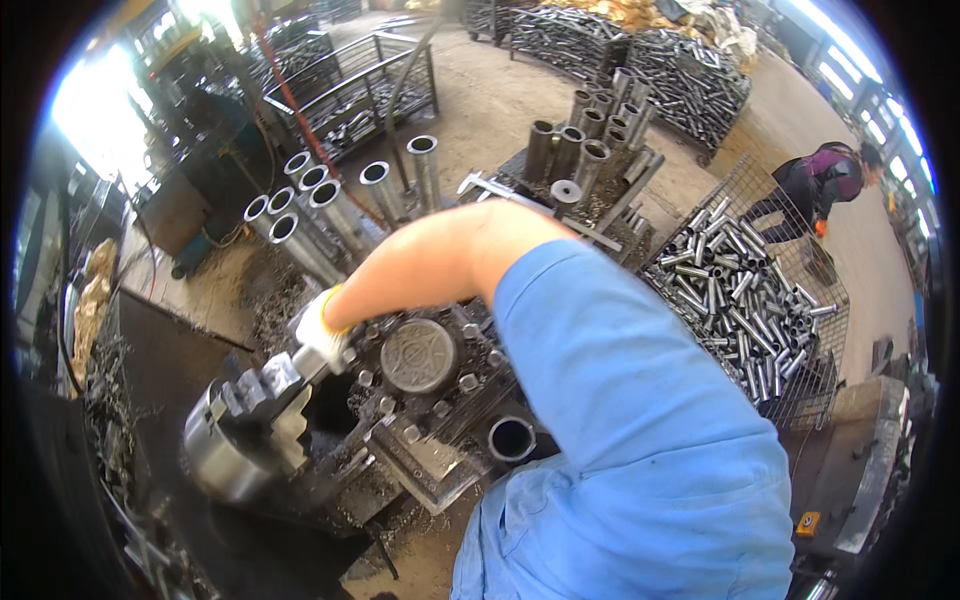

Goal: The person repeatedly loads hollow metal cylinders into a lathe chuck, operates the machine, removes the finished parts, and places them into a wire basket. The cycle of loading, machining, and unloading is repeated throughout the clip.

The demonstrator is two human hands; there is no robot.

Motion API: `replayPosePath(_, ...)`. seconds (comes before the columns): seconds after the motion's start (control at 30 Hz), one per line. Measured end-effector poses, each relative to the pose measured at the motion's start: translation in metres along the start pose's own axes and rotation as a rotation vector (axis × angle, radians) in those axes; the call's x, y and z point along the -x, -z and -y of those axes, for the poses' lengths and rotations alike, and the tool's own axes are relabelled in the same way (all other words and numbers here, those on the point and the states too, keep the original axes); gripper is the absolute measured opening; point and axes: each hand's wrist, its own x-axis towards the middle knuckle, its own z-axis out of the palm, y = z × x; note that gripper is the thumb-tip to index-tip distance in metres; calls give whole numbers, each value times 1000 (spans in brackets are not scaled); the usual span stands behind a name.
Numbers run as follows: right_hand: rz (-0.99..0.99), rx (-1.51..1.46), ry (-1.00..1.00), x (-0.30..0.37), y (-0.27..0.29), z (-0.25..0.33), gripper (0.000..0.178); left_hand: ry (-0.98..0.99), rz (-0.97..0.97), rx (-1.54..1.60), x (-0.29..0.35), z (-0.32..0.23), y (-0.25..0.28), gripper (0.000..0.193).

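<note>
My right arm, in a blue sleeve, reaches across the view from the lower right. My right hand [318,330], in a white glove with a yellow cuff, is closed at the end of a short metal tube [310,362]; its fingers are partly hidden and blurred. That tube sits by the jaws of a lathe chuck [225,450]. Next to the hand is the square tool post [418,356], with a round cap and several bolts around it. An upright tube [512,439] stands near my sleeve. My left hand is out of view.
Upright tubes [325,195] stand behind the lathe; more [592,150] stand on a bench with a caliper [480,186]. A wire basket [825,350] of short tubes is at right. A person [830,185] bends over beyond it. Metal bins [690,90] stand farther back.
</note>
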Motion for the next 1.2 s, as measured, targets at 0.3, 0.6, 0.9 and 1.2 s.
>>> replayPosePath(0.3, -3, -60, 1, 11, 5, -14, 65, 92, -146, 199, -53, -31, 45, 49)
replayPosePath(0.6, -150, -204, -19, 1, 12, 31, 96, 306, 163, 485, -24, -45, 87, 55)
replayPosePath(0.9, -567, -4, -137, 85, 21, 56, 84, -121, 86, 361, -35, -14, 77, 40)
replayPosePath(1.2, -1195, -681, -292, 286, -79, 87, 42, -1568, -406, -732, 95, -253, -31, 58)
